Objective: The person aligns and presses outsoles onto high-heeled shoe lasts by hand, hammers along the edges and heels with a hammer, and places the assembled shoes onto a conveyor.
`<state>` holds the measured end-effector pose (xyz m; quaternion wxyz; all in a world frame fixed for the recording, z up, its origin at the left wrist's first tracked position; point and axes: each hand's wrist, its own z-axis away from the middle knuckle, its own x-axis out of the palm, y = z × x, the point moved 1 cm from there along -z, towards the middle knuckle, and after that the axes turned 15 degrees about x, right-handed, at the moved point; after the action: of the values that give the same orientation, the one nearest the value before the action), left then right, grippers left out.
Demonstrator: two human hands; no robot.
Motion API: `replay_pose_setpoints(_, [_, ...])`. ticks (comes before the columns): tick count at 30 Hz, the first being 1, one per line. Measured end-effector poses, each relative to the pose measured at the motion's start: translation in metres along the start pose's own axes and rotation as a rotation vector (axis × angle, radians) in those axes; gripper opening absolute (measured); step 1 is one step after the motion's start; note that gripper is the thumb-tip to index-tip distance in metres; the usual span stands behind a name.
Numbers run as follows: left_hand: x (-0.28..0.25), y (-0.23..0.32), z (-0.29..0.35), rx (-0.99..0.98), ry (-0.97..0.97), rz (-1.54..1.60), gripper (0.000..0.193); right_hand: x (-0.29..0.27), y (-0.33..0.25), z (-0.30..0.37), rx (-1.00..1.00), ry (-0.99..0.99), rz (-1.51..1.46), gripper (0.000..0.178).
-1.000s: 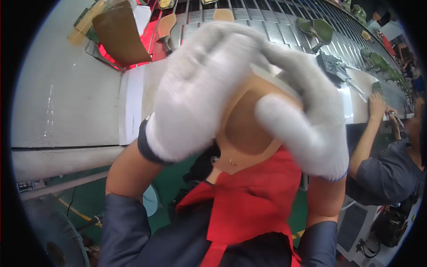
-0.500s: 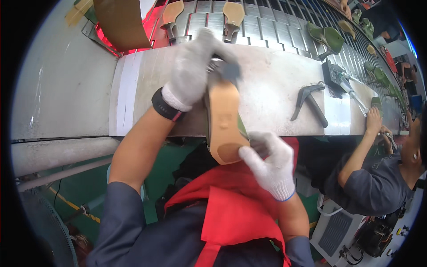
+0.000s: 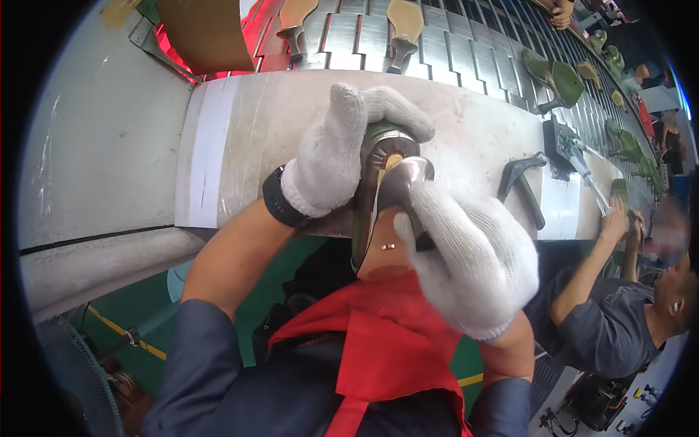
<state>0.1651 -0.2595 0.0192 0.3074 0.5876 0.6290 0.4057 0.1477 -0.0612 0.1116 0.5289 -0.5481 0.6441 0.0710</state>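
My left hand (image 3: 331,156), in a white knit glove, is wrapped round the far end of an upturned green shoe upper (image 3: 378,130). Dark gathered material and a yellow patch show at the upper's heel end. My right hand (image 3: 473,255), also gloved, grips a tan sole (image 3: 382,244) by its glossy dark brown heel (image 3: 405,182). The sole lies over the upper, its toe end towards my red apron. Its heel end looks tilted off the upper, with the yellow patch visible beside it. My right fingers hide part of the heel.
The pale worktable (image 3: 269,109) borders a metal slat conveyor (image 3: 451,54). Two heeled soles and several green shoe uppers sit on the conveyor. A dark angled hand tool (image 3: 523,186) lies to the right, near a black block (image 3: 559,149). A co-worker (image 3: 611,313) works at far right.
My right hand has moved from the sole's toe up to its heel and closed on it. The heel end, earlier covered by my left hand, now shows. Soles on the conveyor have shifted right.
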Motion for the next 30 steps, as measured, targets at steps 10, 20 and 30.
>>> replay_pose_setpoints(10, [-0.010, -0.001, -0.003, 0.031, -0.059, -0.067, 0.124, 0.030, 0.019, -0.005, -0.194, 0.123, 0.091, 0.052])
replay_pose_setpoints(20, [-0.021, 0.001, -0.001, 0.140, -0.095, -0.018, 0.087, 0.037, 0.010, -0.012, -0.137, 0.030, 0.139, 0.062])
replay_pose_setpoints(30, [-0.046, -0.013, -0.011, -0.099, 0.131, 0.200, 0.039, 0.072, 0.056, -0.004, 0.579, 0.004, -0.381, 0.015])
